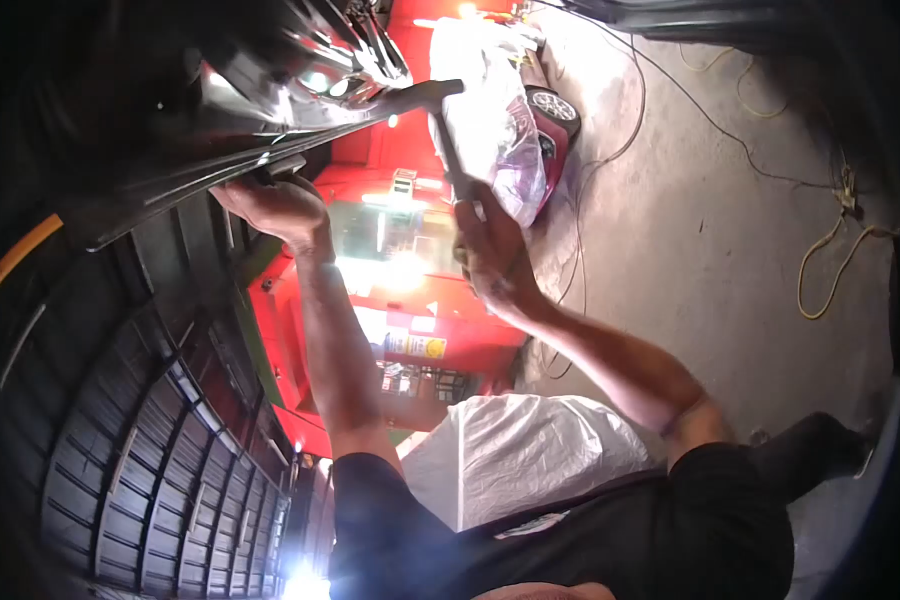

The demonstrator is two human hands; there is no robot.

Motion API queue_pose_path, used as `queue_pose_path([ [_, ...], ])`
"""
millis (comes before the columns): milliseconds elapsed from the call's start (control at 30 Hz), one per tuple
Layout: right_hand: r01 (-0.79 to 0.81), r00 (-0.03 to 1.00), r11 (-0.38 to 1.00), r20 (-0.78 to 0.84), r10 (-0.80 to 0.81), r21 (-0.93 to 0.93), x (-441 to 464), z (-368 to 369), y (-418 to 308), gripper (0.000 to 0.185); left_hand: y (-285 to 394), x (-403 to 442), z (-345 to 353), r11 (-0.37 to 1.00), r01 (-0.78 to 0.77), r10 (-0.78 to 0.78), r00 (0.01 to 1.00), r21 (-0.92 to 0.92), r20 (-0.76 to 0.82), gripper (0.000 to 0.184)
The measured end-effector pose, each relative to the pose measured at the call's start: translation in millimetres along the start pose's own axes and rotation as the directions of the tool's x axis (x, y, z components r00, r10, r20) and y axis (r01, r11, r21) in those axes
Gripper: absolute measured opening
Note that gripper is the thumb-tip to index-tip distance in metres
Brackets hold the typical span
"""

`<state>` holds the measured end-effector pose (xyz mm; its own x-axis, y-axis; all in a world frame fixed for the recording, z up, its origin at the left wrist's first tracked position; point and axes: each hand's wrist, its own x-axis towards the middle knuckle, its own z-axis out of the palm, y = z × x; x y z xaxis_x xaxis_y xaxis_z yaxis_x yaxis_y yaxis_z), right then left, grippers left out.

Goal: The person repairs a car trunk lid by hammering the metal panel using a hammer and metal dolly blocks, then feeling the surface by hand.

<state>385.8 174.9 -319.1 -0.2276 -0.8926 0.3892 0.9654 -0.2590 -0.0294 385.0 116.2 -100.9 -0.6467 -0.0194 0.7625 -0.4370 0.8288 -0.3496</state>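
A hammer (450, 150) is gripped by its handle in my right hand (495, 250), whose fingers are wrapped round it. Its dark metal head is raised at the right end of a glossy black car body panel (240, 165); whether they touch I cannot tell. My left hand (275, 210) is turned up beneath the lower edge of this panel. Its fingers curl around something dark close to the edge, mostly hidden by the hand and the panel. Bright reflections lie across the panel's surface.
Behind my arms stands a red vehicle (410, 320) with a windscreen. Beyond it is a car under clear plastic sheeting (485, 110). A silver-white cover (540, 445) lies near my body. Cables (820, 270) run over the concrete floor (700, 230). A dark ribbed shutter (160, 430) is at left.
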Motion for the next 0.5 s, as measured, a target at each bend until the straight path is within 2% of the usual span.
queue_pose_path([
  [33,0.162,0.983,0.981,-0.067,-0.170,-0.110,10,8,24,0.034,-2,5,2,0.984,-0.070,0.079,0.996,0.166,-0.048,0.033],
  [67,0.297,0.933,0.924,-0.131,-0.335,-0.242,21,16,48,0.033,-2,7,2,0.995,-0.057,0.061,0.997,0.080,-0.039,0.034],
  [133,0.537,0.829,0.701,0.137,-0.543,-0.470,38,31,69,0.031,0,3,0,0.999,0.009,-0.009,1.000,0.031,-0.019,0.033],
  [167,0.441,0.897,0.812,0.186,-0.400,-0.381,37,22,64,0.030,0,6,2,0.998,0.058,-0.058,0.998,-0.027,0.001,0.033],
  [233,0.131,0.968,0.946,0.243,-0.058,-0.297,31,2,-7,0.029,0,2,8,0.975,-0.001,0.035,0.988,0.223,-0.151,0.033],
  [267,0.079,0.983,0.957,0.184,-0.028,-0.278,31,-2,6,0.032,-4,5,11,0.981,-0.006,0.035,0.989,0.196,-0.144,0.033],
  [300,0.067,0.987,0.957,0.162,-0.021,-0.283,24,-5,11,0.032,-2,4,13,0.975,-0.026,0.055,0.990,0.221,-0.129,0.032],
  [367,0.062,0.996,0.997,-0.058,-0.064,-0.036,23,2,24,0.033,-1,1,13,0.961,-0.067,0.096,0.991,0.268,-0.098,0.031],
  [400,0.149,0.985,0.982,-0.075,-0.158,-0.112,29,10,40,0.032,-5,2,11,0.988,-0.020,0.040,0.991,0.152,-0.128,0.030],
  [433,0.291,0.955,0.913,0.034,-0.294,-0.285,39,18,61,0.032,-6,-1,9,0.999,0.038,-0.033,0.990,0.033,-0.140,0.029],
  [467,0.331,0.943,0.862,0.123,-0.308,-0.384,46,27,73,0.032,1,2,4,0.999,0.052,-0.051,0.998,0.015,-0.021,0.030],
  [500,0.262,0.964,0.890,0.155,-0.218,-0.372,46,20,54,0.031,-6,0,5,0.999,0.049,-0.049,0.999,0.010,-0.014,0.030],
])
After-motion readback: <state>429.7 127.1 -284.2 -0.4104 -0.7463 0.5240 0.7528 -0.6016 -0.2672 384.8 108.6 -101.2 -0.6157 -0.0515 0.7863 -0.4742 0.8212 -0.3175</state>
